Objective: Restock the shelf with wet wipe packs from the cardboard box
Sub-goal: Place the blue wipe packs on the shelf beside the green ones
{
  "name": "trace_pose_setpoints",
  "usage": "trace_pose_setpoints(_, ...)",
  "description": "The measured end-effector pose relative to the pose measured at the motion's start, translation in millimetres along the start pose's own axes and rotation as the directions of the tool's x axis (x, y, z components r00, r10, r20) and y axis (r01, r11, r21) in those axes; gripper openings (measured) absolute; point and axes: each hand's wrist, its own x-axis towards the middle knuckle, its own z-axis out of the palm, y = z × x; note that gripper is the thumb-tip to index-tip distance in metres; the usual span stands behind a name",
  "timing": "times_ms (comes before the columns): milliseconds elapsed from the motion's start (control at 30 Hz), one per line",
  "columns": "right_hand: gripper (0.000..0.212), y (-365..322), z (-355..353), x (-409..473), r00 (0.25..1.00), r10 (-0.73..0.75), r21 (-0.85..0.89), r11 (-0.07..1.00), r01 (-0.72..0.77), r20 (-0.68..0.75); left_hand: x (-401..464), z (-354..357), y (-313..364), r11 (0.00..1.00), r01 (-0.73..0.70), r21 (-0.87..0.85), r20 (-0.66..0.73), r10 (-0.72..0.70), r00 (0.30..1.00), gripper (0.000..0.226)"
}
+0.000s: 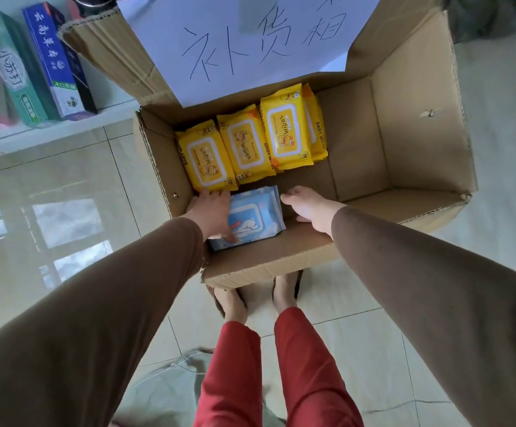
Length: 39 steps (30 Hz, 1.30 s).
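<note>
An open cardboard box (355,155) stands on the floor in front of my feet. Inside, several yellow wet wipe packs (247,146) stand in a row along the far left. A light blue wet wipe pack (255,217) lies flat in the near left corner. My left hand (212,214) rests on the blue pack's left edge, thumb across its top, fingers hidden at its side. My right hand (309,208) hovers just right of the blue pack, fingers spread, holding nothing.
A white shelf edge (50,127) at upper left carries upright toothpaste boxes (47,60). A white paper sheet with handwriting (244,41) covers the box's back flap. The box's right half shows bare cardboard. Glossy floor tiles surround the box; a grey cloth (170,386) lies behind my legs.
</note>
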Motion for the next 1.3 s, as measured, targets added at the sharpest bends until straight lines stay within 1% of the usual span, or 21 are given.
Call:
trace_pose_setpoints(100, 0.058, -3.0, 9.9, 16.2, 0.994, 0.066, 0.109, 0.991, -0.076, 0.091, 6.3, -1.8, -5.8, 0.999, -0.013, 0.047, 0.030, 0.012, 0.999, 0.100)
trace_pose_setpoints(167, 0.055, -3.7, 15.8, 28.7, 0.984, 0.101, 0.209, 0.969, -0.130, 0.146, 8.5, -6.8, -6.6, 0.997, -0.028, 0.072, 0.050, 0.024, 0.998, 0.098)
trace_pose_setpoints(200, 0.050, -3.7, 17.2, 34.3, 0.979, 0.110, 0.259, 0.954, -0.153, 0.171, 7.9, -9.1, -6.4, 0.998, -0.034, 0.052, 0.064, 0.031, 0.997, 0.095)
trace_pose_setpoints(267, 0.044, -2.7, 16.4, 40.6, 0.971, 0.102, 0.322, 0.931, -0.169, 0.215, 2.2, -11.0, -5.8, 0.995, -0.040, -0.089, 0.072, 0.047, 0.996, 0.081)
trace_pose_setpoints(333, 0.038, 0.6, 13.2, 44.4, 0.966, 0.085, 0.306, 0.938, -0.160, 0.245, -8.4, -12.0, -6.4, 0.971, -0.027, -0.236, 0.032, 0.036, 0.999, 0.070)
trace_pose_setpoints(400, 0.022, 3.5, 11.3, 46.2, 0.961, 0.098, 0.255, 0.953, -0.166, 0.258, -22.2, -17.0, -6.6, 0.945, -0.003, -0.327, -0.020, -0.004, 1.000, 0.070)
trace_pose_setpoints(433, 0.017, 3.3, 11.7, 46.2, 0.960, 0.113, 0.226, 0.959, -0.172, 0.255, -29.5, -22.4, -6.4, 0.933, 0.007, -0.360, -0.050, -0.026, 0.998, 0.073)
trace_pose_setpoints(500, 0.014, 2.4, 15.6, 48.8, 0.964, 0.117, 0.167, 0.973, -0.159, 0.240, -44.0, -38.0, -6.8, 0.931, 0.020, -0.365, -0.105, -0.063, 0.992, 0.075)
trace_pose_setpoints(567, 0.025, 0.1, 23.9, 51.0, 0.966, 0.093, 0.105, 0.987, -0.121, 0.240, -57.1, -55.3, -9.3, 0.955, 0.031, -0.295, -0.162, -0.082, 0.983, 0.073)
trace_pose_setpoints(633, 0.053, -0.2, 36.2, 55.1, 0.967, 0.030, -0.002, 1.000, -0.030, 0.253, -66.9, -70.1, -14.9, 0.967, 0.057, -0.247, -0.235, -0.117, 0.965, 0.073)
trace_pose_setpoints(667, 0.065, -2.3, 42.1, 50.2, 0.966, -0.015, -0.042, 0.999, 0.027, 0.257, -70.7, -76.7, -18.4, 0.964, 0.078, -0.253, -0.269, -0.147, 0.952, 0.073)
trace_pose_setpoints(700, 0.068, -3.7, 47.7, 46.7, 0.964, -0.060, -0.031, 0.997, 0.070, 0.259, -74.3, -82.9, -21.1, 0.952, 0.097, -0.290, -0.289, -0.184, 0.940, 0.073)
trace_pose_setpoints(767, 0.062, -5.2, 54.0, 37.1, 0.956, -0.126, 0.061, 0.992, 0.114, 0.266, -83.2, -93.9, -25.1, 0.901, 0.111, -0.420, -0.293, -0.251, 0.923, 0.070)
trace_pose_setpoints(800, 0.058, -5.9, 53.4, 27.3, 0.952, -0.154, 0.094, 0.987, 0.133, 0.264, -89.2, -98.6, -26.2, 0.873, 0.102, -0.477, -0.290, -0.266, 0.919, 0.068)
trace_pose_setpoints(867, 0.061, -6.9, 45.8, 1.7, 0.953, -0.190, 0.103, 0.980, 0.169, 0.237, -105.3, -106.3, -28.6, 0.829, 0.075, -0.554, -0.286, -0.274, 0.918, 0.066)
trace_pose_setpoints(933, 0.061, -11.1, 30.1, -34.4, 0.960, -0.195, 0.110, 0.978, 0.176, 0.202, -130.0, -113.0, -32.6, 0.795, 0.058, -0.604, -0.286, -0.284, 0.915, 0.065)
trace_pose_setpoints(1000, 0.052, -22.1, 9.7, -85.5, 0.956, -0.221, 0.121, 0.972, 0.201, 0.192, -165.0, -120.3, -38.1, 0.770, 0.042, -0.637, -0.288, -0.288, 0.913, 0.063)
trace_pose_setpoints(1067, 0.048, -38.2, -8.9, -142.5, 0.944, -0.251, 0.088, 0.967, 0.238, 0.212, -209.5, -128.5, -45.8, 0.733, 0.022, -0.680, -0.289, -0.296, 0.910, 0.062)
trace_pose_setpoints(1200, 0.071, -85.3, -27.3, -261.6, 0.912, -0.322, -0.011, 0.942, 0.335, 0.256, -315.8, -151.2, -73.5, 0.640, -0.023, -0.768, -0.304, -0.333, 0.893, 0.058)
trace_pose_setpoints(1233, 0.070, -100.4, -27.4, -289.8, 0.904, -0.339, -0.025, 0.934, 0.357, 0.260, -342.7, -157.7, -83.2, 0.610, -0.044, -0.791, -0.313, -0.341, 0.886, 0.058)
trace_pose_setpoints(1300, 0.059, -135.6, -20.3, -347.3, 0.879, -0.386, -0.043, 0.910, 0.413, 0.278, -394.2, -171.2, -107.8, 0.545, -0.081, -0.834, -0.324, -0.367, 0.872, 0.059)
